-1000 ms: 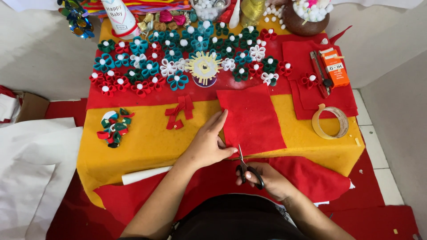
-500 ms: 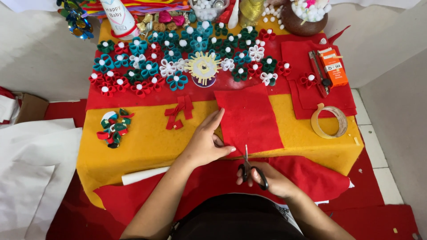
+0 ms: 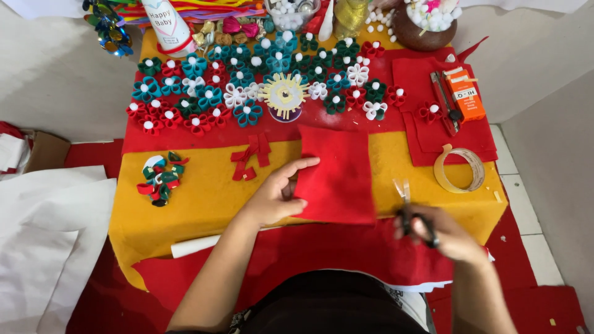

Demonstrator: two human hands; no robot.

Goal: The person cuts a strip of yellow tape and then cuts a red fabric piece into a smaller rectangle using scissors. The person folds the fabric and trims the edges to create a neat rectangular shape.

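The left hand (image 3: 272, 198) lay flat on the bench (image 3: 204, 198), its fingers spread narrowly and pinning the left edge of a red felt piece (image 3: 337, 176) that sat near the middle of the yellow cloth. The felt's long axis ran from near to far. The right hand (image 3: 448, 235) hovered just right of the felt's near right corner, fingers closed through the handles of a pair of scissors (image 3: 408, 207), whose blades pointed away toward the far side and seemed slightly parted, though blur made this hard to tell. The blades stood just beside the felt's right edge, not clearly touching it. The right hand was thus the nearer to that edge.

At the far edge, a clear tub (image 3: 291, 12) held small white balls, and a brown bowl (image 3: 424, 34) was heaped with white and pink ones. A tape roll (image 3: 459, 170) lay to the right.
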